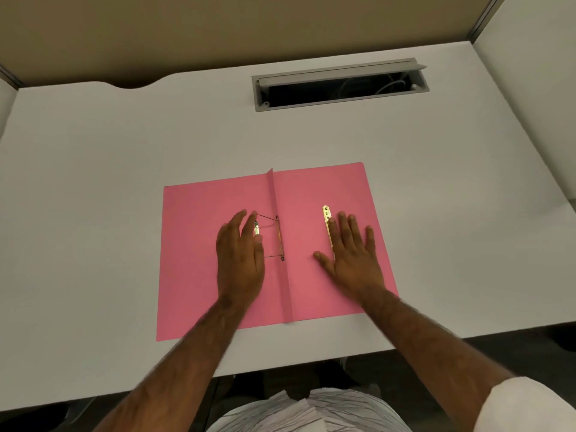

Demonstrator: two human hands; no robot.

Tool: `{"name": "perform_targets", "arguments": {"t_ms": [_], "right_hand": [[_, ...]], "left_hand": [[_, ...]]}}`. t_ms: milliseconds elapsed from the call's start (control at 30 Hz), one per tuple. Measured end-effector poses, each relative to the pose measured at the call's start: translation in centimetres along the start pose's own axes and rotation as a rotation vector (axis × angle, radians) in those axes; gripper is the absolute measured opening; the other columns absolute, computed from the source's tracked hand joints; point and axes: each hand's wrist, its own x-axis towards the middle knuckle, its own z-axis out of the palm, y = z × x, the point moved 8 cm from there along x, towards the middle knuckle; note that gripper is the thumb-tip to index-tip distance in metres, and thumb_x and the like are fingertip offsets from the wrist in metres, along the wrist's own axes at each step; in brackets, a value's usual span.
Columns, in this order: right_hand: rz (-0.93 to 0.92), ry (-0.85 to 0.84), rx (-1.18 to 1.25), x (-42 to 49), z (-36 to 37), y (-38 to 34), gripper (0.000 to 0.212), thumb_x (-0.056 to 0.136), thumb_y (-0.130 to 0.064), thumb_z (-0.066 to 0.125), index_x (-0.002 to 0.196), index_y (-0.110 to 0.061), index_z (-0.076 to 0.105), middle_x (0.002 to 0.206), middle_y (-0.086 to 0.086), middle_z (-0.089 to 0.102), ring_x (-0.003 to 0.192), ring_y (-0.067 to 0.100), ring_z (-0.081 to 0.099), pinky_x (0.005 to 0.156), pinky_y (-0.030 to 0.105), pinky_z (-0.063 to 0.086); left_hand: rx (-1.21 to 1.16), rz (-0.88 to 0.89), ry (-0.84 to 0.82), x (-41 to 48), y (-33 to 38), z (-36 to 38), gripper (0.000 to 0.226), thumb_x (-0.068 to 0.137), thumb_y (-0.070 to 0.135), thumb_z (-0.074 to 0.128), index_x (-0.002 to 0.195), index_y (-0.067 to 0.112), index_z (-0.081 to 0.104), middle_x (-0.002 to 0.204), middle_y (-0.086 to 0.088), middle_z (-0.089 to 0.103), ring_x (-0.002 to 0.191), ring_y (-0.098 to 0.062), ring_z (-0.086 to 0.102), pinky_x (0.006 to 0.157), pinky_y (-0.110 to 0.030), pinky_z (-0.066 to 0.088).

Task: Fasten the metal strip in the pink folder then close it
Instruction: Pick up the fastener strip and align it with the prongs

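The pink folder (199, 251) lies open and flat on the white desk. Near its centre fold sits the fastener (276, 236), with two thin metal prongs folded out to the left. A loose gold metal strip (327, 224) lies on the right flap. My left hand (241, 260) rests flat on the left flap, its fingers over the prong ends. On the right flap my right hand (350, 254) lies flat with fingers spread, its index finger alongside the strip and covering the lower end. Neither hand grips anything.
The white desk (93, 182) reaches out on all sides of the folder. An open grey cable tray (339, 85) is sunk into the desk at the back right. Beige partition walls stand behind and to the right. The desk's front edge is close to my body.
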Motion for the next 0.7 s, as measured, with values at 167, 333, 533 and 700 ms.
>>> {"name": "perform_targets", "arguments": {"t_ms": [167,333,533,700], "right_hand": [[0.003,0.002,-0.006,-0.1,0.2,0.1,0.084,0.097,-0.071,0.014,0.158,-0.017,-0.006,0.168,0.008,-0.003,0.154,0.027,-0.004,0.122,0.058,0.003],[0.006,-0.009,-0.032,0.0,0.5,0.3,0.084,0.096,-0.072,0.012,0.159,-0.017,-0.004,0.168,0.008,-0.004,0.154,0.027,-0.005,0.122,0.059,0.006],[0.008,-0.004,-0.032,0.1,0.7,0.3,0.085,0.096,-0.073,0.014,0.158,-0.017,-0.005,0.168,0.008,-0.006,0.154,0.026,-0.007,0.122,0.058,0.002],[0.01,-0.014,-0.033,0.0,0.5,0.2,0.084,0.096,-0.072,0.011,0.158,-0.017,-0.005,0.168,0.008,-0.005,0.154,0.027,-0.007,0.122,0.059,0.002]], "left_hand": [[0.079,0.264,-0.189,4.4,6.8,4.1,0.041,0.091,-0.001,0.055,0.129,0.01,0.066,0.123,-0.01,0.066,0.112,-0.031,0.059,0.1,-0.042,0.045],[0.199,0.212,-0.552,6.1,8.2,10.4,0.049,0.098,0.004,0.049,0.146,0.012,0.05,0.133,-0.012,0.054,0.115,-0.029,0.054,0.093,-0.041,0.052],[0.208,0.142,-0.549,7.3,8.4,12.1,0.046,0.095,0.004,0.056,0.14,0.012,0.056,0.131,-0.014,0.055,0.113,-0.029,0.056,0.088,-0.04,0.055],[-0.001,-0.068,-0.567,8.2,7.8,12.5,0.035,0.095,0.005,0.058,0.127,0.015,0.07,0.127,-0.012,0.059,0.109,-0.029,0.062,0.089,-0.04,0.058]]}}
